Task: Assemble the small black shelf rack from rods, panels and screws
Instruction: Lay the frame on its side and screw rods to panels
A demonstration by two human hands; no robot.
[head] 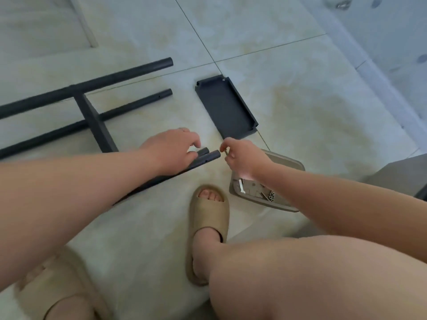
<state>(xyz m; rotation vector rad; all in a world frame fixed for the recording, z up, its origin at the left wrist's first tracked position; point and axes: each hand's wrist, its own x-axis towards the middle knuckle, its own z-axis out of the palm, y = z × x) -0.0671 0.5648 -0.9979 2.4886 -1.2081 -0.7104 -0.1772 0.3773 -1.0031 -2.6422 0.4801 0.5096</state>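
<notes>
Two loose black rods (pixel 209 155) lie side by side on the tiled floor, their ends pointing right. My left hand (pixel 172 150) grips them just behind those ends, and my forearm hides the rest of their length. My right hand (pixel 240 158) pinches a small screw (pixel 225 152) right at the rod ends. A partly built frame (pixel 91 112) of two long black rods joined by a black panel lies at the left. A loose black shelf panel (pixel 227 107) with raised edges lies beyond my hands.
A beige tray (pixel 286 165) holding small metal connectors (pixel 270 196) and a white part sits on the floor under my right wrist. My feet in beige slippers (pixel 208 227) are planted on the floor below the hands. A grey object stands at the right edge.
</notes>
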